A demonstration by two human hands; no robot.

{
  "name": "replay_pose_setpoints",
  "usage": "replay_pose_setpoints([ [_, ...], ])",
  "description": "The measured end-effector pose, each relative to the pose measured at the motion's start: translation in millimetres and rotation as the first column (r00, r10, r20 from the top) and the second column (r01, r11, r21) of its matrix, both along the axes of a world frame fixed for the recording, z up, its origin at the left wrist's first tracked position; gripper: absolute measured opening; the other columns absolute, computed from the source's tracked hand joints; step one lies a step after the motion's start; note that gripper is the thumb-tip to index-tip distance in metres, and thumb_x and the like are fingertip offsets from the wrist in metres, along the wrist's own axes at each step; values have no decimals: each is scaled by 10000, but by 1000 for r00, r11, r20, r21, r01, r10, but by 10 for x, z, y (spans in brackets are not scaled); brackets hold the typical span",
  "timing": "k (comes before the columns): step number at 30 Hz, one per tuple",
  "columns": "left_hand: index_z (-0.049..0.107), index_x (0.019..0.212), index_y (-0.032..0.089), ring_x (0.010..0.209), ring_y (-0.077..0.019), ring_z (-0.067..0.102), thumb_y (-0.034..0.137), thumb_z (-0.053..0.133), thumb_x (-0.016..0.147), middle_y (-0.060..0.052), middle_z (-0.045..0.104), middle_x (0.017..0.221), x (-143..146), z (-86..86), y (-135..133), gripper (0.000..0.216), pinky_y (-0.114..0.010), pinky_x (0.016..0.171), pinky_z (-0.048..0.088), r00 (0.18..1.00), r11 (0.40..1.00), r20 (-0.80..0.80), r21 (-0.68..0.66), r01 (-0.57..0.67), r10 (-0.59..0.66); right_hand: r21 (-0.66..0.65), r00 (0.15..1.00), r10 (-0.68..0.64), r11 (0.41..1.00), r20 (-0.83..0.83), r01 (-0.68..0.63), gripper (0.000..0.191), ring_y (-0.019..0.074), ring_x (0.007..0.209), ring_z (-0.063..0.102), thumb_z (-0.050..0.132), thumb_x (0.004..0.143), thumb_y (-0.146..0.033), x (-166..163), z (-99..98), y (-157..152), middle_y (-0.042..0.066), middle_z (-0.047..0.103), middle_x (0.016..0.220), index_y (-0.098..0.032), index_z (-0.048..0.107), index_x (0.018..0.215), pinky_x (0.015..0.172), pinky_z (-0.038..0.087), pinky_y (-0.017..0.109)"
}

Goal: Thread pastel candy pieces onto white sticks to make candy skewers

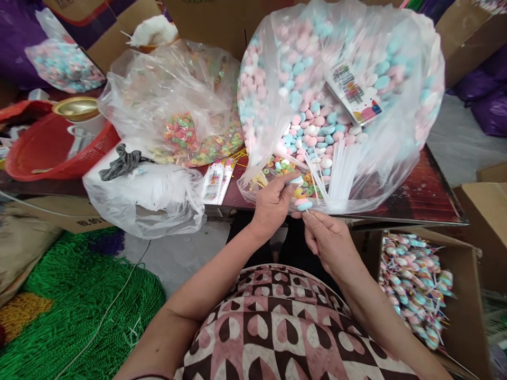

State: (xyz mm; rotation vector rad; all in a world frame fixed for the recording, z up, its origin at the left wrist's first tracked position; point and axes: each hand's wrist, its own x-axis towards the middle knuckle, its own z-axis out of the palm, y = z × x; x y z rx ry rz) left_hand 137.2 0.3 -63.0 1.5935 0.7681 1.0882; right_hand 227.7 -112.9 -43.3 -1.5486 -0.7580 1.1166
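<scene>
My left hand (273,203) is closed at the table's front edge, thumb and fingers around a white and light-blue marshmallow (295,181). Just below it, a pink and blue marshmallow (303,205) sits on a thin stick, mostly hidden, whose lower end my right hand (327,232) pinches. Yellow-orange pieces show between the two marshmallows. Beyond my hands a big clear plastic bag (273,105) lies open, full of pink, white and blue marshmallows (317,126). Colourful gummy rings (281,166) and a bundle of white sticks (341,177) lie at its near edge.
A printed card pack (354,94) rests on the big bag. Left are a bag of gummy rings (180,129), printed cards (217,181), a white plastic bag (158,198) and a red basket (85,158). Below right, a cardboard box (461,316) holds wrapped candy skewers (415,285); green cords (87,295) lie lower left.
</scene>
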Motion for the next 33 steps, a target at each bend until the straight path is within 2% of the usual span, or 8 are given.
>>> replay_pose_setpoints([
  [5,714,1070,232,918,-184,666,428,533,915,-62,712,1088,35,59,-137,308,-327,849,539,997,994,-11,-72,79,-80,64,999,-49,997,6,49,440,82,365,276,566,881,-510,-13,-75,71,-68,376,362,-217,455,573,420,203,241],
  [8,728,1015,231,1016,-196,647,411,554,906,-62,714,1079,55,72,-170,273,-342,945,503,992,991,27,-49,124,-123,75,999,-41,996,-13,42,494,76,367,265,545,894,-530,21,-85,116,-63,364,360,-215,414,537,414,184,242],
  [13,692,1070,244,914,-150,636,419,630,858,-29,690,1038,63,30,-49,281,-296,869,513,987,958,158,-278,77,-34,32,998,43,999,45,-44,368,82,410,329,569,881,-538,181,-45,63,-47,483,493,-196,614,751,411,219,234],
  [16,603,1226,301,809,-116,618,381,726,781,13,652,926,73,65,-4,468,-264,787,518,960,906,279,-405,126,-9,22,998,24,999,59,-25,351,87,429,331,618,848,-533,229,-61,-15,-50,461,500,-186,670,832,414,229,233],
  [20,525,1312,324,748,-96,607,334,772,733,37,601,855,136,122,-62,630,-229,710,508,923,826,383,-515,228,-15,26,997,-36,999,-63,37,378,86,453,389,621,835,-552,144,-95,-76,-38,494,528,-179,678,845,427,290,216],
  [25,613,1201,278,783,-78,583,275,822,667,37,601,875,155,124,-114,574,-189,717,491,913,835,405,-517,189,45,3,956,-34,999,-290,37,406,76,420,427,635,816,-555,45,-103,-101,-29,549,552,-167,658,935,400,293,198],
  [29,626,1137,242,774,-106,630,390,783,717,13,640,878,117,173,-78,473,-239,719,528,883,688,468,-649,323,26,-7,974,-46,999,-220,45,369,50,370,260,640,826,-514,3,-147,-107,-85,395,410,-153,660,899,381,154,195],
  [33,609,878,165,629,-109,628,489,743,735,19,593,670,169,208,-65,379,-221,584,514,890,528,454,-768,364,47,10,993,8,1000,-120,-7,368,65,393,296,566,885,-513,-58,-224,-105,-70,430,420,-159,665,917,397,190,201],
])
